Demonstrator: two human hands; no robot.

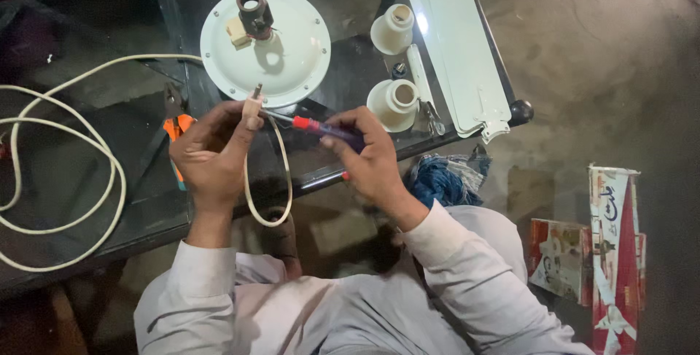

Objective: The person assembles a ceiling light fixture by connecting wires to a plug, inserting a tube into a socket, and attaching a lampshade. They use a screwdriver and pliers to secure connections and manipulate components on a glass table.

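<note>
The left hand is closed around the end of a cream-white round electrical cable, pinching its bare tip upright between thumb and forefinger, while the right hand grips the dark handle of a slim screwdriver with a red collar, its metal shaft pointing across to the cable tip. The two hands sit close together but do not touch. From the left fist the cable hangs in a loop between the hands and runs out in wide coils to that hand's outer side. Just beyond both hands lies a round white metal fan motor housing with a dark central shaft. Orange-handled pliers rest just beside the left hand. Two white cup-shaped covers stand beyond the right hand, with long white fan blades farther out.
</note>
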